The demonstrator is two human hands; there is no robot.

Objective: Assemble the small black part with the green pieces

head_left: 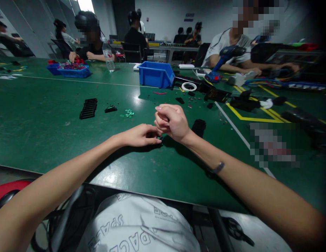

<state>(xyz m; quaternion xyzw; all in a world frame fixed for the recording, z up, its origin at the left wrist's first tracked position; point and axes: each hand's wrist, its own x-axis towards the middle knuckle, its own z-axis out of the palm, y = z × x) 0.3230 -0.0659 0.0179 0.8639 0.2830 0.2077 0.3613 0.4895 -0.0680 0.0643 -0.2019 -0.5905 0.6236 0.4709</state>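
Over the green table, my two hands meet in the middle. My left hand rests low with its fingers pinched together at a small green piece, most of which they hide. My right hand is curled into a fist just above the left fingertips; whatever it may hold is hidden. Ahead lie a pile of small green pieces and a black part with green bits. A row of black slotted parts is farther left. Beyond my right wrist sits a dark stack of parts.
A blue bin, a white ring and a cordless drill stand toward the back. Loose screws and black parts lie at right. A co-worker across handles a blue tray of wires near a water bottle.
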